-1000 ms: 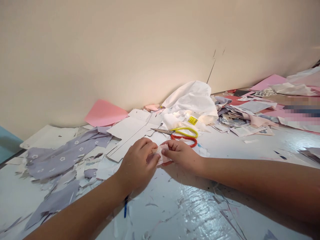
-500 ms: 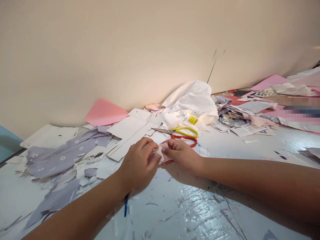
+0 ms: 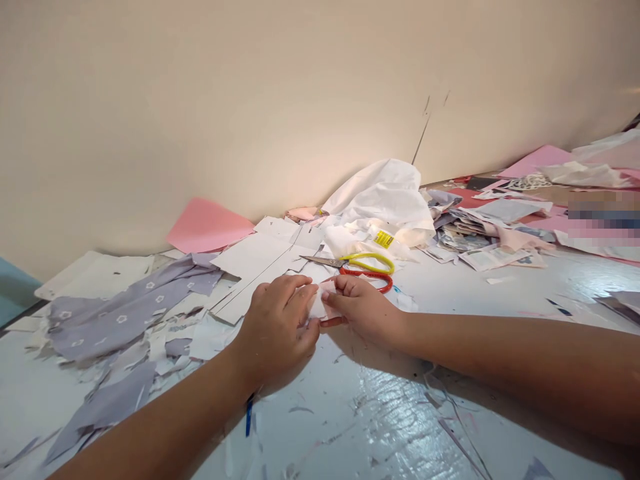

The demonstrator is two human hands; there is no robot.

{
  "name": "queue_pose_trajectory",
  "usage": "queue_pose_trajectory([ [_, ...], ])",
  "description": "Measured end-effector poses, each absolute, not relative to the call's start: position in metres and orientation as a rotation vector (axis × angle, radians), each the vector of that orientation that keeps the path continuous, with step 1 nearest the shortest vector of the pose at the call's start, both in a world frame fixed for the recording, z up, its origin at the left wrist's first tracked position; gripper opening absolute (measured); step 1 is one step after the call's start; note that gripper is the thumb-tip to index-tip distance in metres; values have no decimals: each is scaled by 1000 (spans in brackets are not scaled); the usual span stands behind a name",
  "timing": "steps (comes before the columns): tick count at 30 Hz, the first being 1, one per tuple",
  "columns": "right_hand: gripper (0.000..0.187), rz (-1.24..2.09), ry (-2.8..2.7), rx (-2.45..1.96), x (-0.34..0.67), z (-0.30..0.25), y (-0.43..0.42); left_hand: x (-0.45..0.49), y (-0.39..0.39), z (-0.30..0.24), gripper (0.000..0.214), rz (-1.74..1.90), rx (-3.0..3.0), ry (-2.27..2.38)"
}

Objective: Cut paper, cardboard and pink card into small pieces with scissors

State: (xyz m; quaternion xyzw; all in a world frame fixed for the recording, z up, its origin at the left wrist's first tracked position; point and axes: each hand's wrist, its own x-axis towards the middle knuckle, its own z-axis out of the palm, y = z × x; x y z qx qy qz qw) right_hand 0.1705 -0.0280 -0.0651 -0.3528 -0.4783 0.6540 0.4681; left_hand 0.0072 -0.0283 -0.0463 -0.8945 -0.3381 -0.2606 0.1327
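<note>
Between both hands, just above the table, is a small pale pink and white piece (image 3: 317, 309), paper or fabric; I cannot tell which. My left hand (image 3: 283, 327) has its fingers and thumb closed on the left side of it. The thumb and fingers of my right hand (image 3: 367, 308) pinch its right edge. Just beyond the hands lie scissors (image 3: 369, 264) with one yellow and one red handle, their blades pointing left. The fingertips hide part of the small piece.
White card sheets (image 3: 255, 267) and lilac flowered fabric (image 3: 135, 303) with scraps lie at left. Behind the scissors rests a crumpled white sheet (image 3: 383, 200) against the wall (image 3: 250, 100). A stack of cut pieces (image 3: 470, 233) is at right. A blue pen-like item (image 3: 249, 417) is near my left wrist.
Both hands stay on the small piece, with only slight shifts of the fingers; a bit more of its white part shows. The whole view has moved slightly.
</note>
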Motion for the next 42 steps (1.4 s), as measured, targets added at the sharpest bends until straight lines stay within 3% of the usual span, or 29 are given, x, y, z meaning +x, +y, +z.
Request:
queue_pose_trajectory([
  [17,11,1588,-1097,-844,162,-66,-32,12,-36,-45,23,-434,-2209,-496],
  [26,21,1619,-1038,-878,159,-73,-35,20,-41,-45,20,-540,-2195,-553],
  [42,16,1632,-1105,-847,165,-62,-29,3,-16,-38,29,-910,-2856,-1467],
])
